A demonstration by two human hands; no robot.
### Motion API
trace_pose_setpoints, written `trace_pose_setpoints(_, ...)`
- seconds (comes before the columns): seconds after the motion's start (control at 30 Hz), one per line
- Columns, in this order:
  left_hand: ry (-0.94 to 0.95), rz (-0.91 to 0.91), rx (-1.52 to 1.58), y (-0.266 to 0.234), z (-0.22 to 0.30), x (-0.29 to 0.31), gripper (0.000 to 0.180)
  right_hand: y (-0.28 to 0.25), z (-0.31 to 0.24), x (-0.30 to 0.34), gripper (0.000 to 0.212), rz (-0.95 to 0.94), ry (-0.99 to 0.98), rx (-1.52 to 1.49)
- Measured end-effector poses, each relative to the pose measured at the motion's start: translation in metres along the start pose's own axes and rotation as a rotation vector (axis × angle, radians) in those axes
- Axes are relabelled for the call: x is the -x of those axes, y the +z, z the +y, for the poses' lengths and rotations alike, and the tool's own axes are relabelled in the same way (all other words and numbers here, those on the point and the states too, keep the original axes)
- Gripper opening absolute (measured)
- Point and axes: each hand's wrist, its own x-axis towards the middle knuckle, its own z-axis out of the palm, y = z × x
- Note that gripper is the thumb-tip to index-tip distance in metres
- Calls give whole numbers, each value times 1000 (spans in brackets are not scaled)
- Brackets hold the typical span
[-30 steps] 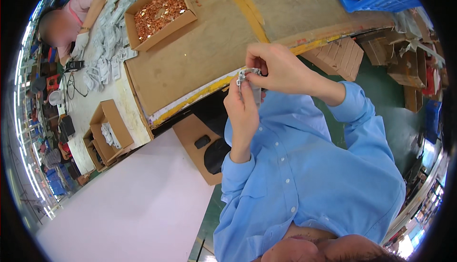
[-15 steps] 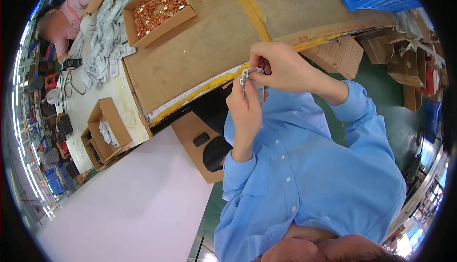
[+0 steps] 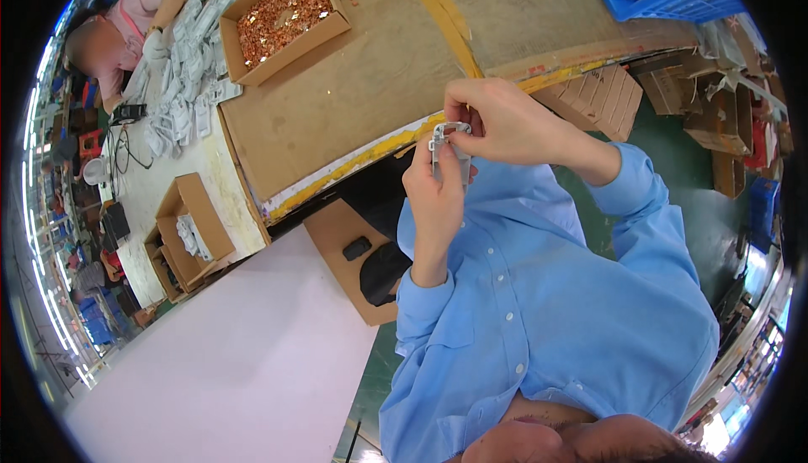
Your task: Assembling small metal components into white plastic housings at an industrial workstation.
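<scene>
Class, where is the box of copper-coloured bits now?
In the head view, the box sits at upper left on the brown table, right of the pale parts.

Small pale grey plastic piece (image 3: 464, 159), frame-like upper end, flatter body below, held between fingers (image 3: 450, 170)

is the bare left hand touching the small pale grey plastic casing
Touching: the head view shows the bare left hand gripping the small pale grey plastic casing, with the thumb lying against its face.

A small black object (image 3: 357, 249) lies on cardboard (image 3: 333, 225) beside a white panel (image 3: 227, 345).
</scene>
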Motion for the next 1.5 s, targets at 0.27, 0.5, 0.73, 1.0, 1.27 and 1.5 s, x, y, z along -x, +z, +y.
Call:
trace_pose_setpoints(0.27, 54, -15, -70, -2, 2, -1, 22, -4, -3, -4, 18, -45, -57, 36)
trace_pose_setpoints(0.5, 67, -1, -169, -3, 2, -2, 20, -1, -1, -9, 18, -81, -12, 71)
trace_pose_setpoints(0.73, 114, 46, -245, -12, 11, -8, 23, 2, 2, -23, 18, -112, -1, 14)
trace_pose_setpoints(1.0, 33, 238, -435, -98, -12, -37, 19, -20, 38, -48, 32, -172, 19, -123)
trace_pose_setpoints(1.27, 132, 708, -435, -296, 22, -131, 26, -162, 197, -69, 37, 502, 62, 847)
trace_pose_setpoints(1.5, 200, 857, -715, -400, 24, -223, 55, -202, 232, -67, 35, 352, 104, 1032)
